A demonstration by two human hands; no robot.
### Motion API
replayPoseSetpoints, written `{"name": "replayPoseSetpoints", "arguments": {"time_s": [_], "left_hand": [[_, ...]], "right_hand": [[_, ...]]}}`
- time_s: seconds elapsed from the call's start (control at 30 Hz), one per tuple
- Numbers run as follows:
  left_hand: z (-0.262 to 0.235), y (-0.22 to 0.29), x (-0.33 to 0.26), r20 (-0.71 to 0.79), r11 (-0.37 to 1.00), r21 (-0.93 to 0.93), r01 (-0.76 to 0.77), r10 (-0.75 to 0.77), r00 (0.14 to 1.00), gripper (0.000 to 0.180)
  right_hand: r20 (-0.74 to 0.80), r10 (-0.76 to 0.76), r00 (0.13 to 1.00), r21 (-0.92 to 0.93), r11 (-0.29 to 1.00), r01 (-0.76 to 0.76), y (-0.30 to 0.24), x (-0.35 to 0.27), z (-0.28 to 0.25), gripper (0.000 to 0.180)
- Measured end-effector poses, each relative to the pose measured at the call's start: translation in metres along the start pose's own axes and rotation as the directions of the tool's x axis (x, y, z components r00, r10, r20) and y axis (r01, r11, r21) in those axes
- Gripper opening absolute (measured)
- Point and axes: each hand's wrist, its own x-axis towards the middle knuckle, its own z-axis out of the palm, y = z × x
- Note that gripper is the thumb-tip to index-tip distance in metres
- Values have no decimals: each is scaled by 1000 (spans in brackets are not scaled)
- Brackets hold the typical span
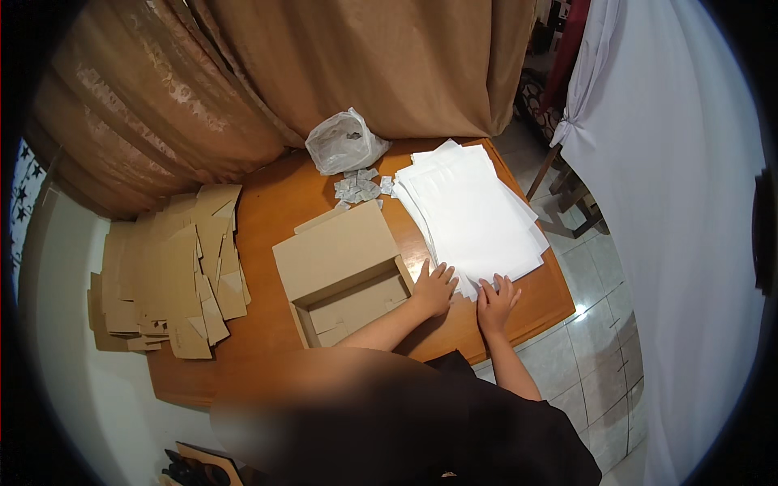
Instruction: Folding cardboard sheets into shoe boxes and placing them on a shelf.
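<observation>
A loose stack of white paper sheets [466, 211] lies on the right side of the table, its edges uneven and fanned. At the stack's near left corner is my left hand [435, 290], palm down with fingers stretched out and apart. My right hand [497, 304] rests at the near edge of the sheets, fingers apart and slightly bent, nothing visibly gripped. My left forearm crosses the near right corner of an open cardboard box [336, 255]. The box's lid is folded back, and its inside shows bare cardboard.
Flattened cardboard pieces [174, 267] are piled on the left of the wooden table [259, 211]. Small clear packets [356, 188] lie by an open plastic bag [347, 144] at the back. Brown curtains [365, 57] hang behind; a white cloth [681, 202] hangs at right.
</observation>
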Motion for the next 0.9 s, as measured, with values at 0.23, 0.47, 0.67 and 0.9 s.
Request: {"name": "replayPoseSetpoints", "arguments": {"time_s": [0.23, 0.47, 0.67, 0.9], "left_hand": [[-23, -1, -12, -345, 961, -276, -17, -83, 935, 64], [-74, -16, -32, -732, 901, -322, -292, -41, 680, 36], [-141, -25, -72, -907, 856, -300, -421, -120, 403, 22], [-203, -31, -133, -909, 678, -413, -607, -341, 238, 11]], "right_hand": [[-137, -45, 989, 40, 998, 51, -24, 7, -27, 19], [-335, -370, 867, -40, 924, 379, -73, 35, -84, 19], [-600, -142, 787, 137, 951, 276, -81, 36, -120, 60], [-216, 21, 976, 403, 913, 70, -69, 52, -143, 92]]}}
